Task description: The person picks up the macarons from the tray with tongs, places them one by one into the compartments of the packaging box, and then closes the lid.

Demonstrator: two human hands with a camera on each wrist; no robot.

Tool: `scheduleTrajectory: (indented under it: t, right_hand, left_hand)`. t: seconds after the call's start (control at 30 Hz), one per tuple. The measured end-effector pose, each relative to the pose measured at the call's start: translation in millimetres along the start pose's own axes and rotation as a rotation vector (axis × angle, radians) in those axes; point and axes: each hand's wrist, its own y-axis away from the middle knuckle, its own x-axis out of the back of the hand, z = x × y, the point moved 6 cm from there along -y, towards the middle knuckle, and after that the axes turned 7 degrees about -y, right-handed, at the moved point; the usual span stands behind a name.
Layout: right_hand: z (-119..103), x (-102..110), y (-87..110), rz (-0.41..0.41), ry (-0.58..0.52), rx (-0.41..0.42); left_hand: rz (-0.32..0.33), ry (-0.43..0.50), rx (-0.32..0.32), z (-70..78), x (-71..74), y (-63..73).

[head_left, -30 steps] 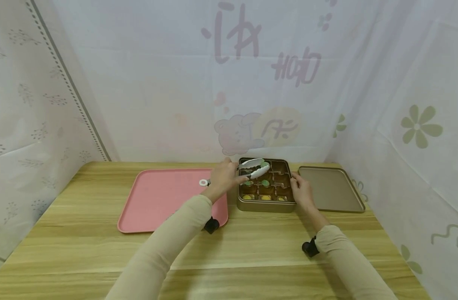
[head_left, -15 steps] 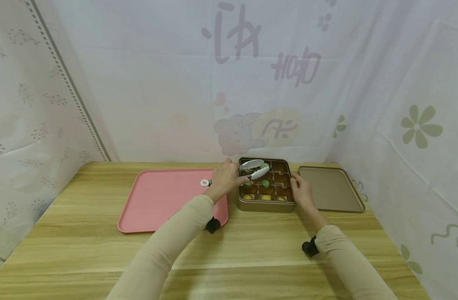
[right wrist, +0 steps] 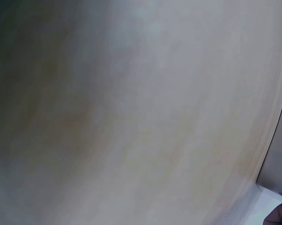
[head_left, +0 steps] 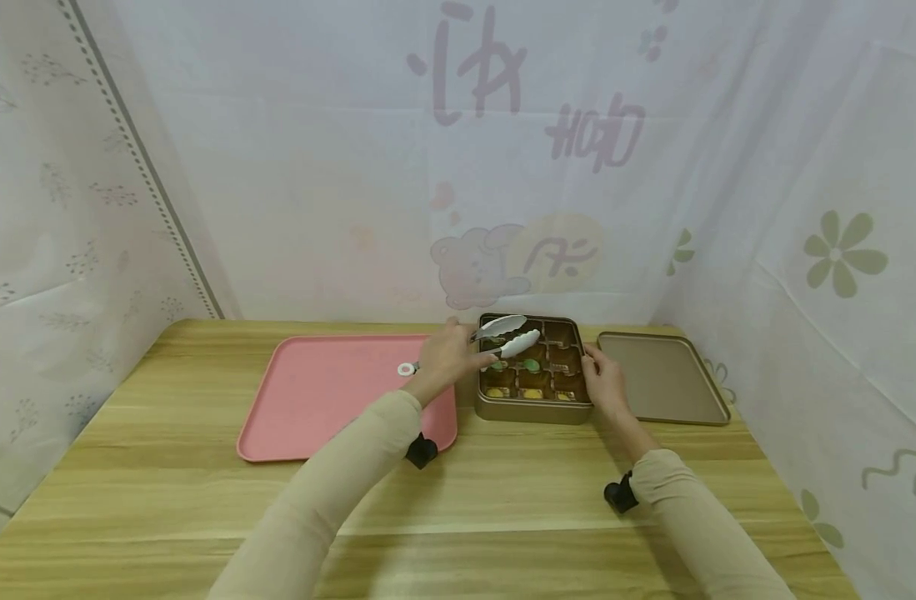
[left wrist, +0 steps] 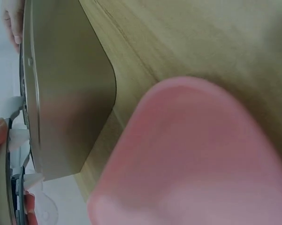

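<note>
My left hand [head_left: 446, 357] grips a pair of tongs [head_left: 519, 342] with white scalloped tips, in the head view. The tips stand spread apart over the back part of a bronze tin box [head_left: 534, 411], and nothing shows between them. Inside the box are brown compartments. Yellow pieces [head_left: 533, 393] lie in the front row, and green pieces [head_left: 531, 365] show in the middle row and at the back left. The tongs cover part of the back row. My right hand [head_left: 604, 383] holds the box by its right side. In the left wrist view, the tongs' handles [left wrist: 1, 183] are seen close up.
A pink tray [head_left: 330, 400] lies left of the box, partly under my left forearm. To the right lies the flat bronze lid [head_left: 662, 379]. All stand on a wooden table [head_left: 503, 508] with printed cloth [head_left: 337, 208] behind. The right wrist view is mostly blurred.
A green piece that was between the tong tips no longer shows there. The tips have spread wider and the left hand has shifted slightly. The right hand stays on the box.
</note>
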Motion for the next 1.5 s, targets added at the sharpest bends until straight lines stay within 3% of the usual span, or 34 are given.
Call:
scheduleTrajectory:
  t: [0.2,0.4,0.73,0.97,1.17,1.27,1.4,1.5]
  right_hand:
    - [-2.3,0.7,0.8,-0.012,0.004,-0.003]
    - [-5.3,1.2,2.5,-0.010,0.020,0.000]
    - [-3.2,1.4,1.3,0.001,0.015,0.006]
    - [-3.1,0.5,1.0,-0.003,0.020,-0.003]
    - [-4.2,-0.1,2.1,-0.025,0.008,-0.019]
    - [-4.0,0.0,2.2,-0.016,0.011,-0.010]
    - [-3.6,0.6,2.8,-0.008,0.017,-0.003]
    - [-4.8,0.8,3.4,-0.005,0.023,0.006]
  left_hand:
    - [0.034,0.225,0.042,-23.5,5.3,12.7]
    - [0.070,0.336,0.119,-57.9,13.9,29.1]
    - [0.145,0.299,0.251,-135.9,36.2,62.6]
    - [0.196,0.266,0.286,-200.0,55.7,96.1]
    - [0.179,0.220,0.428,-253.1,69.8,129.0]
    - [0.209,0.207,0.475,-277.2,74.6,143.6]
    - [0.256,0.168,0.526,-303.0,80.1,159.8]
    - [0.256,0.151,0.564,-318.7,81.2,169.0]
